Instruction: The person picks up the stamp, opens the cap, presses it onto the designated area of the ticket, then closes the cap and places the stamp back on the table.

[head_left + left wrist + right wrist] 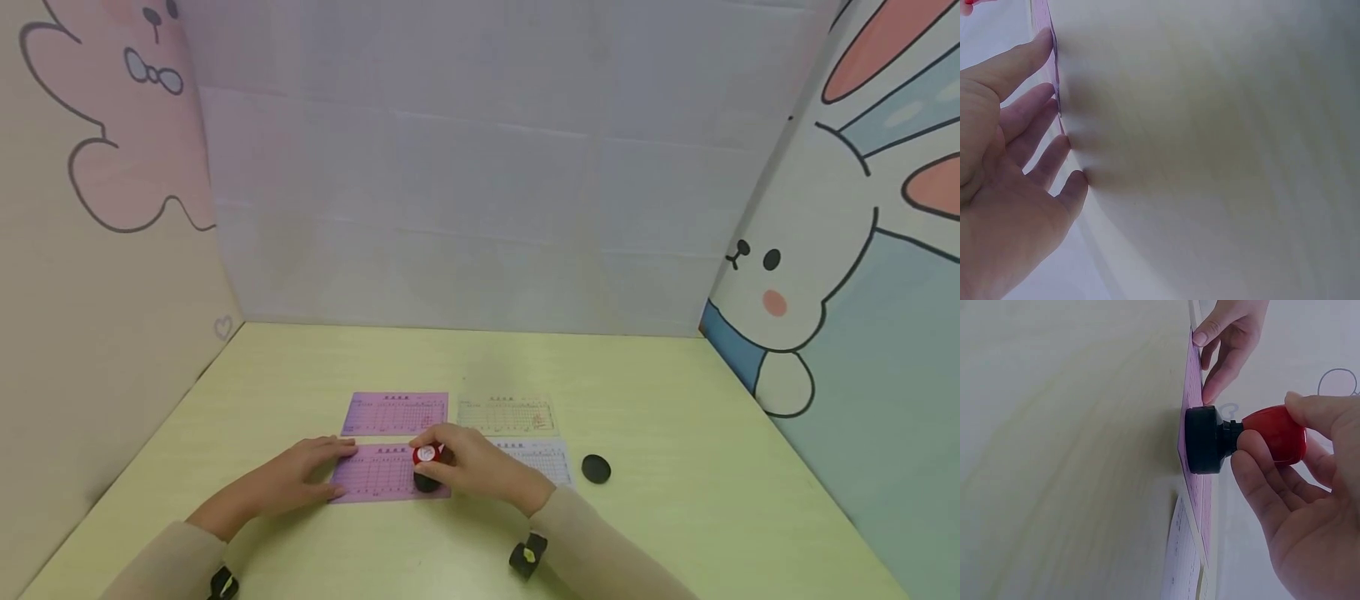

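Note:
My right hand (468, 462) grips the red handle of a stamp (1272, 432) between thumb and fingers. Its black round base (1202, 440) stands on the right part of the nearer pink printed slip (378, 473). Along the left edge of that slip rests my left hand (303, 475), fingers spread and extended. In the left wrist view the left fingertips (1046, 40) touch the slip's edge and the table. A white slip (543, 460) lies partly hidden beneath the right hand.
Behind lie another pink slip (396, 414) and a pale yellow slip (507, 415), each with a red mark at its lower right. A black round cap (596, 468) sits on the table (660, 533) to the right. A white sheet (480, 183) and cartoon-printed side walls surround the table.

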The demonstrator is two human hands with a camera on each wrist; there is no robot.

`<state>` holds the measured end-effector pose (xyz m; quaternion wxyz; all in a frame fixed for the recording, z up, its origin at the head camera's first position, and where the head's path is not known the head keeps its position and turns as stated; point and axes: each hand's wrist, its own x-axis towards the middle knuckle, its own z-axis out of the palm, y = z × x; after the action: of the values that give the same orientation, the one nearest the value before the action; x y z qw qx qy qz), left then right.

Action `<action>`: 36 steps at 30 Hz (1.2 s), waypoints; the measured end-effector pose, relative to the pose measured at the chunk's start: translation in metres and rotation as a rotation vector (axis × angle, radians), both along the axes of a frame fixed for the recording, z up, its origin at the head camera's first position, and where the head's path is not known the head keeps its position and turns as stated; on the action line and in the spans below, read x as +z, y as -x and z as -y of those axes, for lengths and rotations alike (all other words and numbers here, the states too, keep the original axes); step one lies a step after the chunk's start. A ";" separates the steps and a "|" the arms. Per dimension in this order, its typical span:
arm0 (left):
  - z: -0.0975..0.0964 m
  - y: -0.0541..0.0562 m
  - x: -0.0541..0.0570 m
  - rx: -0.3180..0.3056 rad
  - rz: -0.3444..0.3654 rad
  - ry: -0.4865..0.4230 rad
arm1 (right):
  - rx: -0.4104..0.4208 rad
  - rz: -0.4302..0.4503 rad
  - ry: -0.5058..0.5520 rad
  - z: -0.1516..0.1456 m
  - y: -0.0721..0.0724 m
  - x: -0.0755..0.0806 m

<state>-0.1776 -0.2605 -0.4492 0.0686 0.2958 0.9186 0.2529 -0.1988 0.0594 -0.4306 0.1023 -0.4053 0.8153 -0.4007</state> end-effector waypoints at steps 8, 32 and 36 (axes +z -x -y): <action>-0.001 0.000 0.001 0.001 0.005 -0.012 | 0.007 0.021 -0.007 -0.001 0.002 0.000; -0.001 -0.002 0.002 -0.001 0.004 -0.009 | -0.049 0.040 0.071 -0.005 0.001 -0.004; -0.001 -0.001 0.002 -0.009 -0.009 -0.006 | -0.064 0.042 0.104 -0.008 0.001 -0.004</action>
<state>-0.1768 -0.2595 -0.4470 0.0645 0.3012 0.9169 0.2540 -0.1995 0.0672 -0.4341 0.0853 -0.3754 0.8035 -0.4541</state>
